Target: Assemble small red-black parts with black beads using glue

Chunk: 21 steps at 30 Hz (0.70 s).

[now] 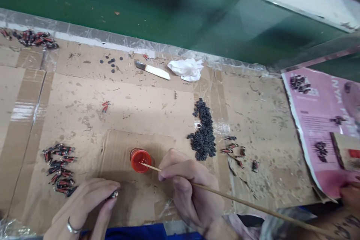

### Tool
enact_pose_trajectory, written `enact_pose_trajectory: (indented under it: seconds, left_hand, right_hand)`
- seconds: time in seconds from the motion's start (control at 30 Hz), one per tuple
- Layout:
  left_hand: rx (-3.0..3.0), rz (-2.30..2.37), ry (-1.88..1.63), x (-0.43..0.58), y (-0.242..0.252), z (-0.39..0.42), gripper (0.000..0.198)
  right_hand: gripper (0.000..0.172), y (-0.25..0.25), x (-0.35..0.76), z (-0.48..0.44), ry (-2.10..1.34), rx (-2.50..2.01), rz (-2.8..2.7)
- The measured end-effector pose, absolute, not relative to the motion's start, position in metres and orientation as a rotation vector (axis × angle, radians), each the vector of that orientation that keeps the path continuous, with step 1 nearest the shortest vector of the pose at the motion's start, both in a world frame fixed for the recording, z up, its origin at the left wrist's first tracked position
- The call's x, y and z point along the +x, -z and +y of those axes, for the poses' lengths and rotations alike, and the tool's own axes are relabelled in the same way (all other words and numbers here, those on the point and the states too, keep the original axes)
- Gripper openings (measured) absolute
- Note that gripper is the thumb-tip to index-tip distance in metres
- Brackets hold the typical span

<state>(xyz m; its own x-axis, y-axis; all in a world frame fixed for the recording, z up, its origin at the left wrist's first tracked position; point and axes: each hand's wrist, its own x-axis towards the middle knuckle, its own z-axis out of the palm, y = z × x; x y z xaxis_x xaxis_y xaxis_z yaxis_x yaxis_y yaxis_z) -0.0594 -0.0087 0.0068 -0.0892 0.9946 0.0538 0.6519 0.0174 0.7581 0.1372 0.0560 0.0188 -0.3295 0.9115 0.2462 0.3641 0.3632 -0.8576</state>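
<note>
My right hand [194,191] is closed around a long thin wooden stick [233,198]. The stick's tip is inside a small red cup [140,160] that stands on a cardboard piece. To the left of the cup, my left hand [84,204], with a ring on one finger, pinches a small dark figure [114,194] between thumb and fingers. Beside that hand lies a group of small black and red figures [60,168]. A heap of small black discs [204,131] lies beyond my right hand.
A knife [153,70] and a crumpled white cloth [186,69] lie at the back. More figures lie at the far left [35,39] and right [233,148]. A pink sheet [312,120] and another person's hand [350,194] are at the right edge.
</note>
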Motion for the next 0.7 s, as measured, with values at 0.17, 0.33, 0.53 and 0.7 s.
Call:
enact_pose_trajectory:
  seconds: [0.17,0.33,0.53,0.7]
  left_hand:
    - [1.821,1.730,-0.810,-0.057,-0.012,-0.001,0.016]
    - [1.858,1.722,-0.913,-0.051,-0.026,0.015,0.027]
    - [1.834,1.682,-0.870,-0.057,-0.020,0.009,0.023]
    - [1.736,1.711,-0.863,-0.054,-0.019,0.005,0.026]
  right_hand:
    - [0.025,-0.015,0.133,0.059,-0.791,-1.114,-2.022]
    - [0.026,-0.012,0.131,0.058,-0.770,-1.120,-2.057]
    - [0.025,-0.012,0.133,0.056,-0.804,-1.121,-2.022]
    - [0.030,-0.013,0.134,0.054,-0.943,-1.149,-1.867]
